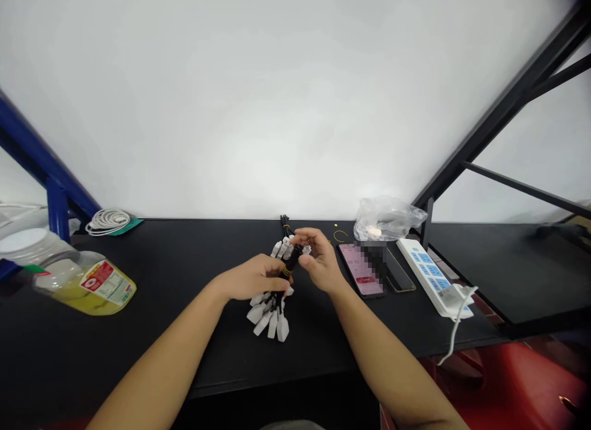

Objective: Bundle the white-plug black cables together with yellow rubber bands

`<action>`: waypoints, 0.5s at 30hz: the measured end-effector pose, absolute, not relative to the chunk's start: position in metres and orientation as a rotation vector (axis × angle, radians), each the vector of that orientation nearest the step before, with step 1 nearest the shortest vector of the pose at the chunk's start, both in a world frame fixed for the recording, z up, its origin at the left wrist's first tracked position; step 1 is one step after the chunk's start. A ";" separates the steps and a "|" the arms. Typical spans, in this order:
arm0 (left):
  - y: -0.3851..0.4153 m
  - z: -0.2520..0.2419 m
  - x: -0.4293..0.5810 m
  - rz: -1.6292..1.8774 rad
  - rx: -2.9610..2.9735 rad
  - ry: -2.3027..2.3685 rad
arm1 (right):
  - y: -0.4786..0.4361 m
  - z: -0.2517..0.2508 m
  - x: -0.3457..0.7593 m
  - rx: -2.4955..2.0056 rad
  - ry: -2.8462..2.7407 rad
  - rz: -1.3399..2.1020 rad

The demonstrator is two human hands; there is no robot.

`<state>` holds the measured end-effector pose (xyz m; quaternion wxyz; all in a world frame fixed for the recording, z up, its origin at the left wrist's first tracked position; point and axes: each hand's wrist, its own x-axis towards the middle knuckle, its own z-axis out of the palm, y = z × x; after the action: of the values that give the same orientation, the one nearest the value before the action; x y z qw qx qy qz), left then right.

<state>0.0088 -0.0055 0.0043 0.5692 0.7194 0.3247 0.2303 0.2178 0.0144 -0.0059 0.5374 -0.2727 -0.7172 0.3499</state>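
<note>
My left hand (258, 277) is closed around a bundle of black cables (292, 260) with a thin yellow tie wound about its middle. White flat ends (272, 322) of the bundle fan out below that hand over the black tabletop. My right hand (318, 257) is cupped at the bundle's upper end, its thumb and fingers apart on either side of the black tip. Just behind my hands lies another bundle (285, 225) of black cables, also tied in yellow, with white ends (279, 248) partly hidden by my fingers.
Right of my hands lie a lit phone (362, 273), a second dark phone (399, 270) and a white power strip (434, 276). A loose yellow tie (340, 236) and a clear plastic bag (390, 217) are behind. A jar of yellow liquid (101, 294) and coiled white cable (108, 221) are left.
</note>
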 end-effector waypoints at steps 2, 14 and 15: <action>0.003 0.004 -0.005 0.673 1.571 0.843 | 0.020 -0.010 0.221 -0.681 -1.598 0.879; 0.121 -0.004 -0.072 0.907 1.244 1.747 | 0.037 -0.022 0.226 -1.033 -1.640 0.763; 0.127 -0.002 -0.077 0.858 1.268 1.761 | 0.036 -0.021 0.226 -1.034 -1.650 0.750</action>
<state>-0.0767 0.1267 -0.0022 0.3932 0.4995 0.6940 0.3381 0.2260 0.0362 -0.0212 0.5034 -0.4281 -0.6832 0.3107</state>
